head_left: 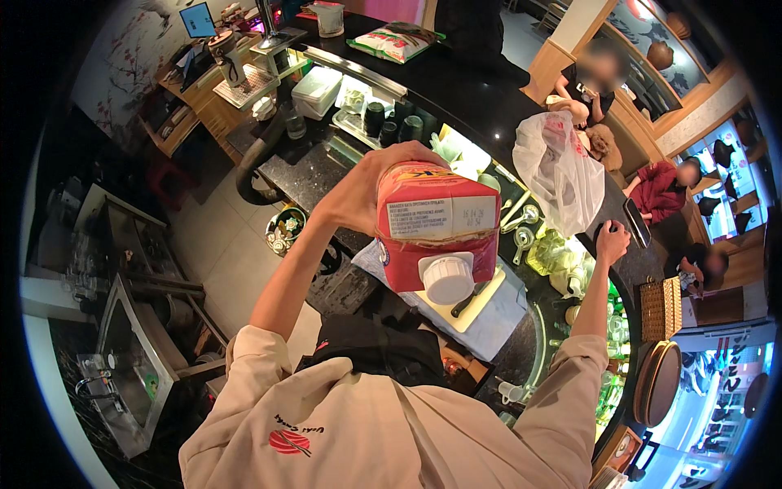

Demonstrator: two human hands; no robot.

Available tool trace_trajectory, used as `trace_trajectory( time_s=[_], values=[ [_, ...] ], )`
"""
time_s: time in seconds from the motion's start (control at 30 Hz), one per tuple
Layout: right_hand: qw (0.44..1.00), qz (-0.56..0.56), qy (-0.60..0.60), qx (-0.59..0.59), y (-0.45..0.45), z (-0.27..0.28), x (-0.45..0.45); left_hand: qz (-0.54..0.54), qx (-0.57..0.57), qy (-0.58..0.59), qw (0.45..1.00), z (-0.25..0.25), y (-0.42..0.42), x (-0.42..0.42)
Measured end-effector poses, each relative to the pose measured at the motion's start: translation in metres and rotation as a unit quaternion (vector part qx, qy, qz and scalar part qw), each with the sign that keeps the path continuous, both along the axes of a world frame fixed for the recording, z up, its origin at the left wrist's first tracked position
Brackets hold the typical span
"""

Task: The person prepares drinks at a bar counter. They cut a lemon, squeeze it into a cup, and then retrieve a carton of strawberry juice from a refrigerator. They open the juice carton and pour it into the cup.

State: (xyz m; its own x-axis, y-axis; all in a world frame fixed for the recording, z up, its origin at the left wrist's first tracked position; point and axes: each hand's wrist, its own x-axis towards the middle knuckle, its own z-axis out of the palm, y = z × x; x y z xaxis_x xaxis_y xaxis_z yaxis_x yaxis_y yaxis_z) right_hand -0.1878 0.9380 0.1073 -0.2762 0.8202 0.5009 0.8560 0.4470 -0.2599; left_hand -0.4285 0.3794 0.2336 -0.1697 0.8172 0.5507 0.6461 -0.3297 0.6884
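Observation:
My left hand (391,168) grips a red and pink drink carton (437,214) from its side and holds it up close to the camera. The carton's top faces me, with a white screw cap (448,279) and a panel of printed writing. On the dark raised counter, my right hand (613,242) rests with curled fingers near a black phone (637,223). A small dark spot shows at its fingertips; whether it holds anything is unclear. Below the carton, a knife (469,302) lies on a pale cutting board (482,312) over a blue cloth (502,327).
A white plastic bag (556,171) stands on the raised counter, with a wicker basket (660,308) and round trays (657,383) farther along. Dark cups (374,119) and a metal strainer (523,238) sit on the lower worktop. Several people sit beyond the counter.

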Motion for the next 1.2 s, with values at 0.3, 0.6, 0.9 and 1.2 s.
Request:
trace_trajectory(
  time_s=[0.3, 0.6, 0.9, 1.2],
  values=[
    [1.000, 0.002, 0.012, 0.027, 0.006, -0.006, -0.001, -0.009, -0.003, -0.017, 1.000, 0.002, -0.003, 0.005],
    [0.999, -0.008, 0.014, 0.033, 0.004, -0.002, -0.002, -0.008, 0.006, -0.084, 0.996, 0.000, -0.004, 0.008],
    [0.999, 0.007, 0.028, 0.020, -0.005, 0.003, -0.003, 0.034, 0.029, -0.255, 0.966, 0.032, 0.005, 0.043],
    [0.999, 0.005, 0.020, 0.025, -0.003, 0.002, 0.000, 0.028, 0.113, -0.334, 0.935, 0.100, 0.011, 0.066]
  ],
)
